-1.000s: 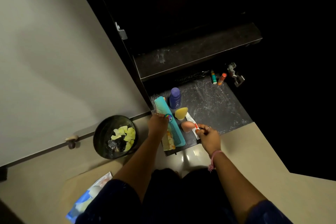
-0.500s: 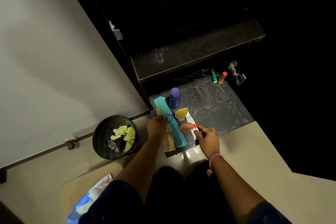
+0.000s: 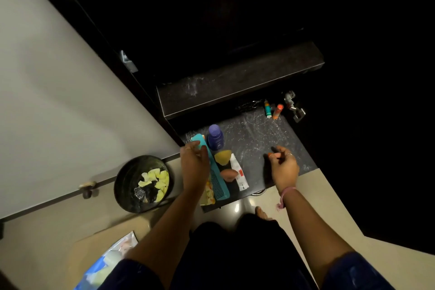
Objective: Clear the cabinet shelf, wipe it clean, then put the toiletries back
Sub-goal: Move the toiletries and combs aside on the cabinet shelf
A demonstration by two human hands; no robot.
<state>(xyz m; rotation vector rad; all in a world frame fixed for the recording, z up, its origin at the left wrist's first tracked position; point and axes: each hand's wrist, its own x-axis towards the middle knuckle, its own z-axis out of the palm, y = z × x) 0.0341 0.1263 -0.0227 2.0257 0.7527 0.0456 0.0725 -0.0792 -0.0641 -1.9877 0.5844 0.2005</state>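
left hand (image 3: 194, 167): over comb (image 3: 215, 172), fingers loosely curled, grip unclear | right hand (image 3: 283, 167): over shelf (image 3: 259, 139), fingers pinching small orange item (image 3: 270, 154) | bottle (image 3: 215, 137) upright beside comb

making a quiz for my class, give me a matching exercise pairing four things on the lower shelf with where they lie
Things:
1. long teal plastic comb
2. purple round-capped bottle
3. white squeeze tube with a red band
4. orange-capped stick

Places:
A. far back right corner of the shelf, beside a teal-capped stick
B. left edge, its far end under the left hand
C. just behind the yellow teardrop sponge
D. right of the pink sponge, running towards the front edge

Pairs: 1-B, 2-C, 3-D, 4-A
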